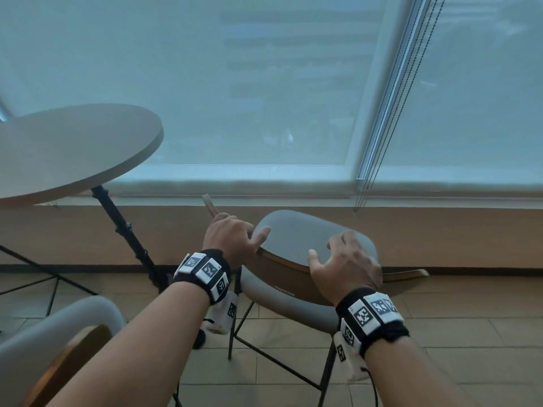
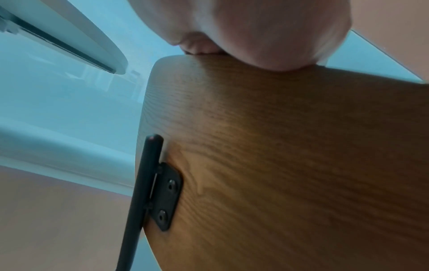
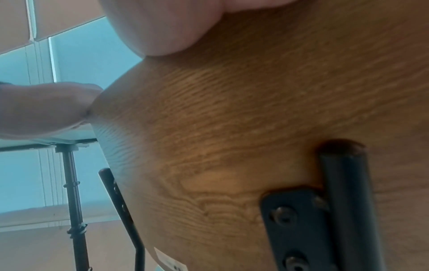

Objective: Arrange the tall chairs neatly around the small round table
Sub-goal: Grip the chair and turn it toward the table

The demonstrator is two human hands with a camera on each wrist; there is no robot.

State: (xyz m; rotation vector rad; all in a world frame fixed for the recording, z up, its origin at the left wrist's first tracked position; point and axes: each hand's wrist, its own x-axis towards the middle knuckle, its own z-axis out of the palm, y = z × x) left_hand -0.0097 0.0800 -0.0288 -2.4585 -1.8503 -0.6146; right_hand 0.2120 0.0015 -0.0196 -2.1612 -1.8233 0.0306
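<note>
Dim bluish window (image 1: 264, 83) backlight; wrist views blurred, edges warped.

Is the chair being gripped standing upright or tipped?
Cannot tell for certain. Both hands, left hand and right hand, grip the chair backrest top; its feet lie outside every view.

Head cam high, facing down; both wrist cams close under shared chair back (image 2: 278, 165).

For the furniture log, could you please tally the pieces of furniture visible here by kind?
Tall chairs with grey cushions and wooden shells: 2, one gripped at its backrest by the left hand and right hand, the other at lower left.
Small round light-topped tables on a black post: 1.
Total: 3
</note>
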